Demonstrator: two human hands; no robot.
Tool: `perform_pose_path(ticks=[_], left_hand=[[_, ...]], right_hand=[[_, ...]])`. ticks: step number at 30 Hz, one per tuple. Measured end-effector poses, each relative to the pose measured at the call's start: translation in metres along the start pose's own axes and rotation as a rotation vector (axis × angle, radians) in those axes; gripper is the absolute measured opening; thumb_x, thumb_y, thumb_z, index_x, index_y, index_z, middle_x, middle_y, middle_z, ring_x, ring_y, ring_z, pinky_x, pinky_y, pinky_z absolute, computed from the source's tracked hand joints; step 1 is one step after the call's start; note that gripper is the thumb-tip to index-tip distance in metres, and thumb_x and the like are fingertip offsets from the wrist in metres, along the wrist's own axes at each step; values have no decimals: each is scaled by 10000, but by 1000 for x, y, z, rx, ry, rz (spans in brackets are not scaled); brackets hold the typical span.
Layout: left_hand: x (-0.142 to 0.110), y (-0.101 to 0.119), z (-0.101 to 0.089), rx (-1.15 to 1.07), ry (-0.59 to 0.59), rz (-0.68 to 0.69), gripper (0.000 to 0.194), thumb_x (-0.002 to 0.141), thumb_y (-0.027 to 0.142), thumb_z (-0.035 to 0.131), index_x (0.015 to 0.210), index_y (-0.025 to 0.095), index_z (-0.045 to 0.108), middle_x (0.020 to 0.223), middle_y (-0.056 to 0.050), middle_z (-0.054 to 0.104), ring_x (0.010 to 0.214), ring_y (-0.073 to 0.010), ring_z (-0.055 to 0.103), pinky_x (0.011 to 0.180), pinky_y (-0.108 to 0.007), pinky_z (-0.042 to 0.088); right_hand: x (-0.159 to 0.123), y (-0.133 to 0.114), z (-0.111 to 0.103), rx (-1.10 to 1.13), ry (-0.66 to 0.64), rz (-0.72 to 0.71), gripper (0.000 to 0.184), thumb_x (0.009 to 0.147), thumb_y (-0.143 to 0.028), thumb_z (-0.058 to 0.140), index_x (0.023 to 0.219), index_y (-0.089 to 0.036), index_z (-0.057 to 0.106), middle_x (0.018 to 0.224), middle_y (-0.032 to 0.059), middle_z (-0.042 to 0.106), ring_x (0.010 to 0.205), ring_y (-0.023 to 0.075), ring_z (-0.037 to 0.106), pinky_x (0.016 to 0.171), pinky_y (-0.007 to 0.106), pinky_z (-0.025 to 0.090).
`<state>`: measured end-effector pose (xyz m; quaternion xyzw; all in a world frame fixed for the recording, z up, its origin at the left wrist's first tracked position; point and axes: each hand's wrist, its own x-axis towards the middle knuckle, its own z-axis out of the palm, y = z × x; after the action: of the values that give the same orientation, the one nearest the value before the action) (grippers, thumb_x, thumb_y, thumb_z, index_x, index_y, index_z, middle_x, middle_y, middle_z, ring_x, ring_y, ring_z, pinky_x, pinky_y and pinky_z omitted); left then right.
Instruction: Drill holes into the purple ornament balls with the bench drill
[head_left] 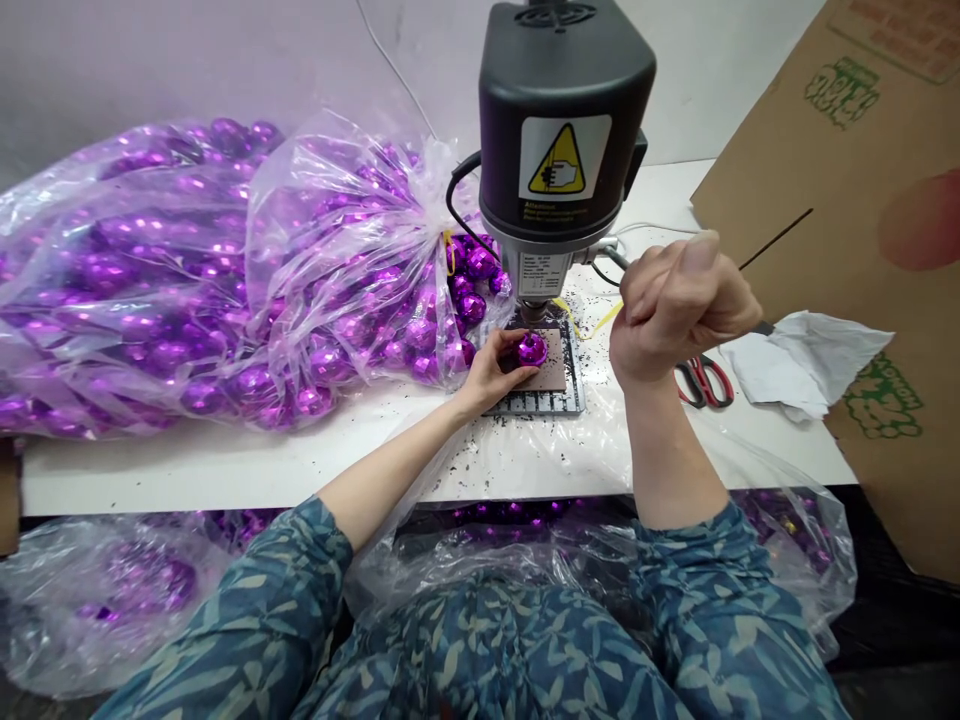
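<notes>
My left hand (491,372) pinches a shiny purple faceted ball ornament (532,348) between thumb and fingers. The ball rests on a small brown board (553,365), which lies on the slotted metal base (540,402) of a black bench drill press (566,120). Just above the ball is the chuck (534,311); whether a bit touches the ball cannot be made out. On the right, my right hand (679,305) is raised and closed around the press's feed lever (616,257), its grip mostly hidden by the fingers. A thin dark rod (778,238) shows beyond that hand.
Large clear bags of purple balls (187,290) fill the table's left side. Red-handled scissors (705,382) and crumpled white paper (802,360) lie at right, by a cardboard box (840,140). Dark flakes litter the white table (360,450). More bagged balls (142,580) sit below its edge.
</notes>
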<state>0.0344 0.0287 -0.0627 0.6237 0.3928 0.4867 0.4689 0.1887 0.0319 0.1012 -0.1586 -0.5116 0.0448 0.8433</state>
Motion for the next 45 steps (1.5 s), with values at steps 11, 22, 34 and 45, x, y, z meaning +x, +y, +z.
perform_pose_path(ticks=[11,22,34,45], left_hand=[[-2,-2,1,-8,10,14,630,811,442,926,1294,220,587,1372,-139,700,1299,-299,705,1197,-546,537],[-8,6,-1,65,102,46,603,805,396,940,1240,219,563,1326,-134,715,1216,-273,735,1070,-497,622],[-97,70,-21,438,-639,355,336,1030,381,693,1321,212,699,1267,-149,741,1159,-278,725,983,-418,620],[85,56,-46,1272,-27,-247,370,923,32,622,1266,158,679,1356,-238,625,1334,-425,596,1066,-562,528]], right_hand=[[-12,9,-9,-29,18,-49,707,974,-460,654,454,-178,268,391,-66,256,327,41,260,391,264,174],[67,12,41,71,-25,249,626,609,-794,713,465,-260,421,392,-89,298,336,81,285,415,326,259],[69,16,41,120,-4,292,690,544,-905,709,453,-274,446,376,-91,315,291,61,219,321,353,141],[68,18,39,-17,-38,259,704,637,-944,579,482,-281,401,399,-91,301,318,59,250,335,329,195]])
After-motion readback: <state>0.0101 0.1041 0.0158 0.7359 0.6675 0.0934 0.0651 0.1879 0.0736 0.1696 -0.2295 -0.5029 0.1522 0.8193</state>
